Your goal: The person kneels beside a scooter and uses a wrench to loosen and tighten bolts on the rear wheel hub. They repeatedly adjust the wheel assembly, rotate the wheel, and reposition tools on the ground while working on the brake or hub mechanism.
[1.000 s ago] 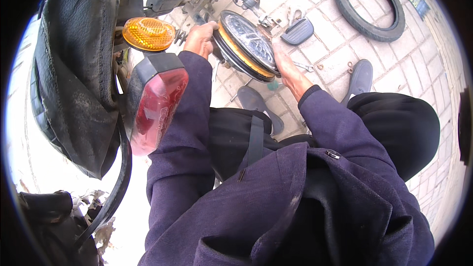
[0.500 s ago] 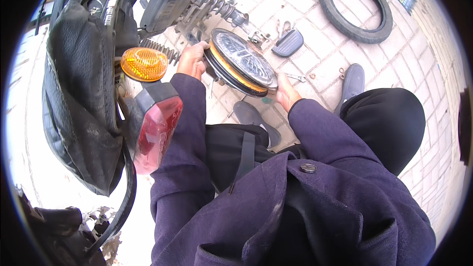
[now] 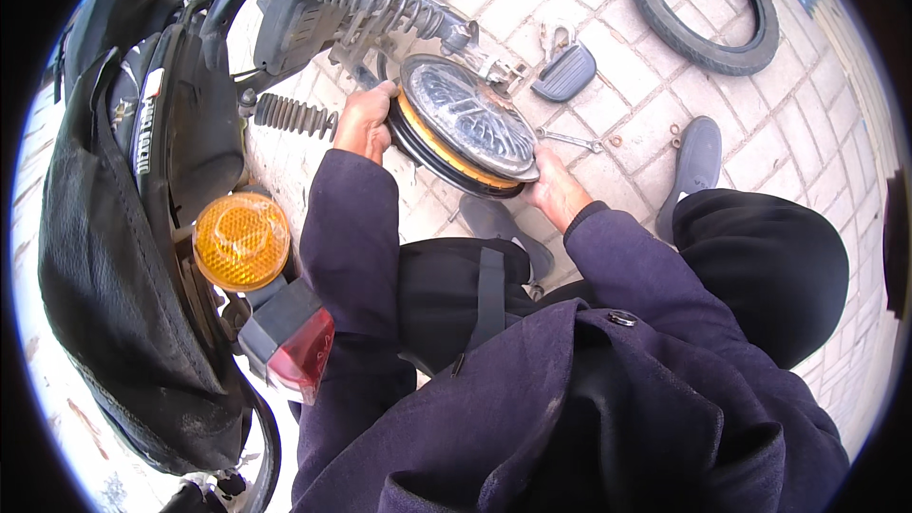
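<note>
Between my two hands is a round wheel (image 3: pixel 465 114) with a scuffed grey metal face, a yellow-orange band round its side and a black rim below. It is tilted beside the rear of a two-wheeler, by the spring shock absorber (image 3: pixel 375 0). My left hand (image 3: pixel 366 123) is closed on its left edge, thumb on top. On the right edge, my right hand (image 3: pixel 554 182) grips it, the fingers partly hidden underneath. The wheel's underside is out of sight.
A loose black tyre (image 3: pixel 760 52) lies on the paving at the far right. Nearer are a black footrest pedal (image 3: pixel 565 74), a wrench (image 3: pixel 570 140) and small nuts (image 3: pixel 675 136). At left stand the black seat (image 3: pixel 123 275), an orange reflector lamp (image 3: pixel 242 242) and a red tail light (image 3: pixel 302 353).
My view has shifted, so the seat and lamps appear further left and lower. Both hands still hold the wheel, which stays at nearly the same tilt.
</note>
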Motion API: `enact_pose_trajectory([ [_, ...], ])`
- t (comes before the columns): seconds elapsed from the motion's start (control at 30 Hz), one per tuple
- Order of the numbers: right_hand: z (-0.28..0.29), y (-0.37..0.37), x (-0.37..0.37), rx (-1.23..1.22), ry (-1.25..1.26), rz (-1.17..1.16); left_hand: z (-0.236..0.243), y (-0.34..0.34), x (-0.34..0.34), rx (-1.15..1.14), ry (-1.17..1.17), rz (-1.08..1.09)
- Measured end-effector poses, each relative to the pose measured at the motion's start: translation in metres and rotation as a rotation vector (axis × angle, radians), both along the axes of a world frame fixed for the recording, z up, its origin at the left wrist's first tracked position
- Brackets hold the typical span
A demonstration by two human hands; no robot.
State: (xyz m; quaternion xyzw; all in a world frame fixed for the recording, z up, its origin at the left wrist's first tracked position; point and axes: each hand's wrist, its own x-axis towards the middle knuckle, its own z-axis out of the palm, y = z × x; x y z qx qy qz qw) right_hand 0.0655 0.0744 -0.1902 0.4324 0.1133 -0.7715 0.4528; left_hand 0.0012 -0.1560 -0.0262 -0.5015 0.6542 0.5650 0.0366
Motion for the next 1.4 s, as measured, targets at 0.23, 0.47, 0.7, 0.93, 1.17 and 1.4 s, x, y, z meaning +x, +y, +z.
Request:
enact_pose_trajectory([
  [0.23,-0.006,0.000,-0.003,0.043,0.010,0.077,0.024,0.040,0.017,-0.081,0.154,0.012],
  [0.47,0.003,0.008,-0.007,0.009,-0.041,0.085,0.022,0.014,0.094,-0.060,0.331,-0.034],
  [0.7,-0.009,0.006,-0.011,0.015,-0.108,0.033,-0.081,0.031,0.159,0.161,0.172,0.352],
  [0.93,0.004,0.014,-0.012,0.089,-0.038,0.036,-0.168,-0.006,0.126,0.302,0.271,0.231],
  [1.17,-0.009,0.017,-0.028,0.023,0.044,0.162,-0.180,0.029,0.131,-0.417,0.290,0.009],
  [1.4,0.007,0.029,-0.034,-0.074,-0.030,0.395,-0.164,0.059,0.129,-0.624,0.236,-0.051],
])
